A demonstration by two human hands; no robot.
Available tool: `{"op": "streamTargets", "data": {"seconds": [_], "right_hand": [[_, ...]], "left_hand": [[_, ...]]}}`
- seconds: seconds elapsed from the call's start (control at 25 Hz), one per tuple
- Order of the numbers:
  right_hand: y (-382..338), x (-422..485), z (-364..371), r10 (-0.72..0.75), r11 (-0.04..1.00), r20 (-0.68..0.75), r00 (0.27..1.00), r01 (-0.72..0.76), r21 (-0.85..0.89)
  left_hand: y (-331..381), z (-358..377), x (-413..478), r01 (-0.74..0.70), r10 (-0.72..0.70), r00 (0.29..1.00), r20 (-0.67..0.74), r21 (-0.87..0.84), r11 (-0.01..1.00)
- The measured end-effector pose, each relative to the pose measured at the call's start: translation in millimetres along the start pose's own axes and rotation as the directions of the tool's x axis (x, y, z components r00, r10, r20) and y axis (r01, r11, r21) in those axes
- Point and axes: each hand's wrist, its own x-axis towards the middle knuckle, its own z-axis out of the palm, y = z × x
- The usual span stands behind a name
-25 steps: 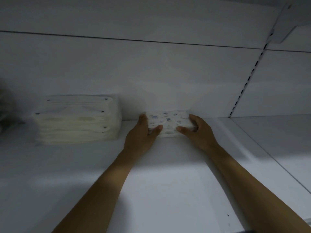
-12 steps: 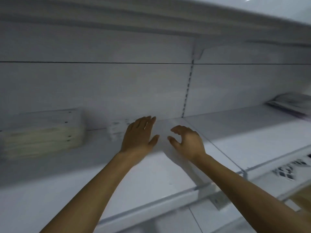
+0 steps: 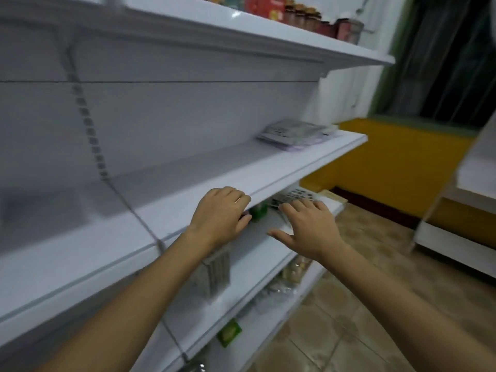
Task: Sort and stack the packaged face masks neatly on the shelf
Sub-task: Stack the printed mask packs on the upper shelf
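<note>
Blurrily, the left hand point(image 3: 220, 213) curled at the front edge of the shelf point(image 3: 214, 167), its grip unclear; the right hand point(image 3: 308, 228) hovered beside it, fingers spread, empty. Far right on that shelf lay the packaged face masks point(image 3: 294, 132), stacked.

The one head-worn camera stands close before the white shelving point(image 3: 241, 167), facing forward, down and rightward along it, so shelves run from near left to far right, the left hand point(image 3: 218, 216) and right hand point(image 3: 308, 226) near centre, tiled floor point(image 3: 362, 304) lower right.
</note>
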Motion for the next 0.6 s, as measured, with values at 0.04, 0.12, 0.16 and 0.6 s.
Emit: {"op": "streamTargets", "data": {"seconds": [0.04,0.12,0.16,0.6], "right_hand": [[22.4,-10.2,3.6,0.013,1.0,0.004,1.0,-0.013,-0.016],[61.1,-21.2,11.7,0.053,0.998,-0.002,0.999,-0.053,-0.017],[78.1,-21.6,18.1,0.077,0.997,-0.002,0.997,-0.077,-0.009],[203.7,122.3,130.1,0.103,0.991,-0.169,0.98,-0.086,0.104]], "left_hand": [[18.0,5.9,11.9,-0.008,0.009,1.0,0.006,-0.034,0.999],[42.2,21.0,35.0,-0.043,0.045,0.998,0.034,-0.06,0.997],[49.3,28.3,48.7,-0.058,0.061,0.997,0.052,-0.061,0.996],[14.9,138.7,251.7,-0.114,0.117,0.993,0.022,-0.116,0.987]]}}
